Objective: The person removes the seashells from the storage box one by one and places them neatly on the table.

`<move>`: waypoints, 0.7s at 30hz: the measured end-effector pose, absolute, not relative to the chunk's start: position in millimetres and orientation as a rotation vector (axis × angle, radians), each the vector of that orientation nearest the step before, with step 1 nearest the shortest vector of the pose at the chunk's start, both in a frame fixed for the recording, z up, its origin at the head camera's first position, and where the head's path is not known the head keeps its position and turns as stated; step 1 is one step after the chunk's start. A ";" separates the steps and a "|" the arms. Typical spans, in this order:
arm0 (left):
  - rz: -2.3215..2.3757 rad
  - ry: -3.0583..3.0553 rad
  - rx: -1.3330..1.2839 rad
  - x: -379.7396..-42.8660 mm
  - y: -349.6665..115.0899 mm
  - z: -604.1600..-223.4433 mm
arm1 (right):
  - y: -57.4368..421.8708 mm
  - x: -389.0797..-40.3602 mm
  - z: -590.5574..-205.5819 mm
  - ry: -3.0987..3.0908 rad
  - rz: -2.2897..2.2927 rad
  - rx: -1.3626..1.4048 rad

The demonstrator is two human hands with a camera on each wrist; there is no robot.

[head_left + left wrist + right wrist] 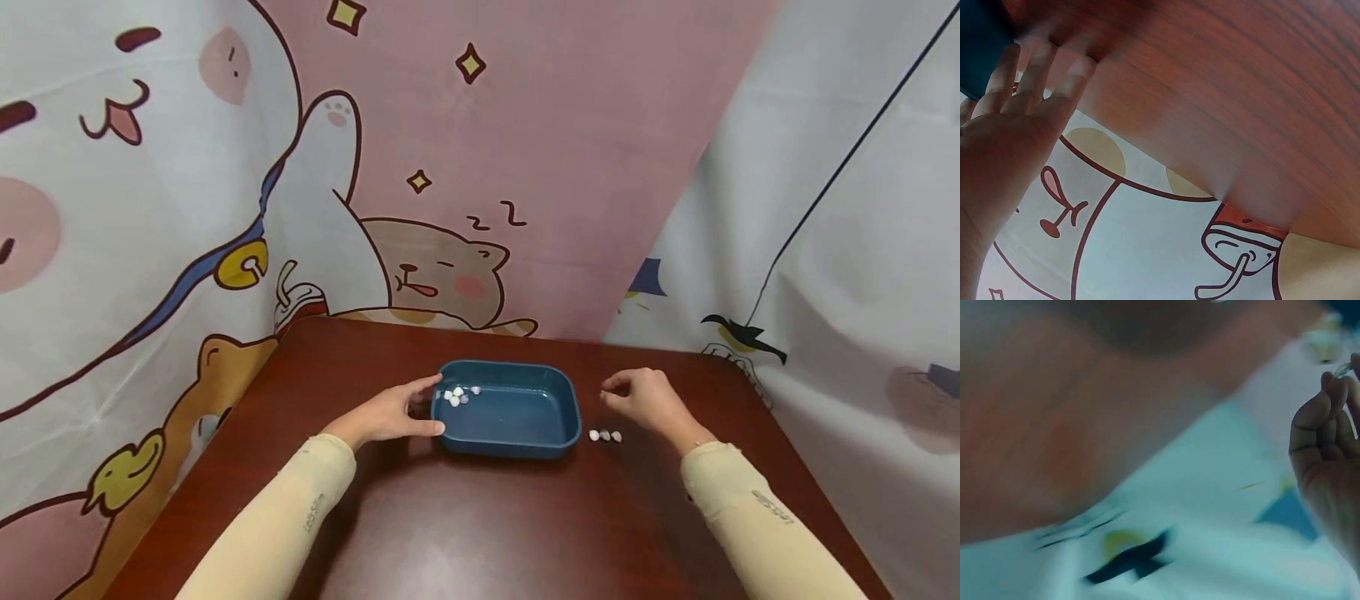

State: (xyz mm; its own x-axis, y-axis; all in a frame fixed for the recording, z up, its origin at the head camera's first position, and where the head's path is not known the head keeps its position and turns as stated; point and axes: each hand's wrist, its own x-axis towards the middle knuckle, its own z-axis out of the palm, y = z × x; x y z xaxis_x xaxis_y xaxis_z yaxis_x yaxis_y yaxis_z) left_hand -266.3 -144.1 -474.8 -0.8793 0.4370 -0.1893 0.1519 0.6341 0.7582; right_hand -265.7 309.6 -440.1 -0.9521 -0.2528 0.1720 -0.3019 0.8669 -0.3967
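Note:
A blue rectangular plastic tub (504, 450) stands on the table. My left hand (390, 412) rests against its left end, thumb at the front corner and index finger near the back corner; in the left wrist view the other fingers extend fairly straight. To the right of the tub, above the tabletop, my right hand (641, 404) pinches a small pale piece (1342, 370) between thumb and fingertips. It is too small to tell its kind. Several small white and lilac pebble-like pieces (455, 401) lie inside the tub at its left. Three similar pieces (605, 436) sit in a row below the right hand.
The brown wooden table (480, 521) meets a cartoon-printed cloth (585, 167) at the back and both sides. A dark cord (847, 154) slants down over the cloth at the right. Cream sleeves cover both forearms.

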 end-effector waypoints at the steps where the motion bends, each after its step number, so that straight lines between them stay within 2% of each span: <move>1: 1.106 2.507 0.468 -266.1 -145.7 -474.9 | 324.0 -263.8 -444.9 -2.955 0.628 0.428; 7: 1.115 2.499 0.474 -265.4 -151.6 -473.3 | 366.3 -252.3 -477.0 -3.071 0.561 0.487; 21: 1.114 2.488 0.477 -266.7 -144.3 -474.2 | 361.4 -242.1 -491.6 -3.051 0.512 0.563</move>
State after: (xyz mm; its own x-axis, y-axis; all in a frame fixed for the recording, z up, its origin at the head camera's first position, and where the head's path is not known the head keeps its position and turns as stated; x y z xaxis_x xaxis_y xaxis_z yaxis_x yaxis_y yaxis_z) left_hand -266.7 -144.3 -474.2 -0.8734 0.4463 -0.1949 0.1519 0.6299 0.7617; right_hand -242.1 361.4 -491.6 -0.9359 -0.3479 0.0560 -0.3471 0.8829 -0.3162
